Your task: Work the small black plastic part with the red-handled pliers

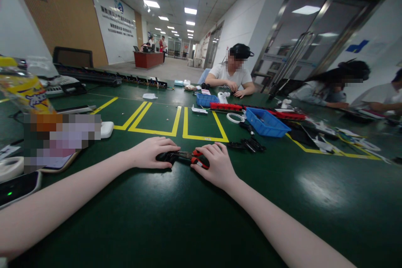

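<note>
My left hand (153,153) is closed around a small black part (167,157) low over the green table (150,217). My right hand (216,164) grips red-and-black-handled pliers (201,160), whose metal jaws point left and meet the end of the black part. Whether the jaws are biting on it I cannot tell. The fingers of both hands curl over what they hold and hide part of it. Beyond my right hand lies a pile of similar black parts (251,145).
Yellow tape (205,137) marks rectangles on the table. Ahead to the right are a blue bin (266,123), a smaller blue bin (205,100) and a white tape ring (235,118). A bottle (28,92) and a phone (63,161) occupy the left. A person (232,73) sits opposite.
</note>
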A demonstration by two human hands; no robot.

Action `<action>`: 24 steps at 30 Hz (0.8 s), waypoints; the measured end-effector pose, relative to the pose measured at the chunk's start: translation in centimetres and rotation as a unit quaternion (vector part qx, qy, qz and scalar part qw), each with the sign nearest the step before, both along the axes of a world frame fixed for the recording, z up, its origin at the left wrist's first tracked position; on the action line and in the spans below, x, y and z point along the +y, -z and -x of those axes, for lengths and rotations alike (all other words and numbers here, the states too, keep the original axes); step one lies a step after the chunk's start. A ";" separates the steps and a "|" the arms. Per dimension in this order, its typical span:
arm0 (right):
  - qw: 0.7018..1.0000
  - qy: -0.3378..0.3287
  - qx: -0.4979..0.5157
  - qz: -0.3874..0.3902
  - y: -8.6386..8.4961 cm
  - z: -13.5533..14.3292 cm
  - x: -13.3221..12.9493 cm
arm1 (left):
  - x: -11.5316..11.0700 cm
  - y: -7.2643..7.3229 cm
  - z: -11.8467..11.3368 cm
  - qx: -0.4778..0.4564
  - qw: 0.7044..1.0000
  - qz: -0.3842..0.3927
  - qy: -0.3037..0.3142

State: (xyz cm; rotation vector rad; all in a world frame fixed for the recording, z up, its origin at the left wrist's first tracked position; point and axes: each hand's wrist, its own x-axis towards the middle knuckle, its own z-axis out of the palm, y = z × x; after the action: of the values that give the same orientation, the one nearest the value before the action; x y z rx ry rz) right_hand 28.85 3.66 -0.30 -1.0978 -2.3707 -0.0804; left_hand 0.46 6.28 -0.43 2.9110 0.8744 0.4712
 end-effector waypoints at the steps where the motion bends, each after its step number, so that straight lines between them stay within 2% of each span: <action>1: 1.000 0.000 0.001 0.000 0.0 0.0 0.0 | 0.0 0.0 0.0 0.001 1.000 0.000 0.000; 16: 1.000 0.007 -0.016 -0.023 -0.2 -0.1 0.0 | 0.1 0.1 0.0 -0.024 0.999 0.027 -0.011; 24: 1.000 0.015 -0.002 0.001 -0.1 0.1 0.1 | 0.2 0.2 0.1 -0.020 0.999 0.028 -0.015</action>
State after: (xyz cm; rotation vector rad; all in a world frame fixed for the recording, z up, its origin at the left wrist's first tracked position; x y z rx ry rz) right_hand 28.77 3.72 -0.15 -1.1340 -2.3595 -0.0919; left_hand 0.38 6.51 -0.65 2.8317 0.9131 0.4960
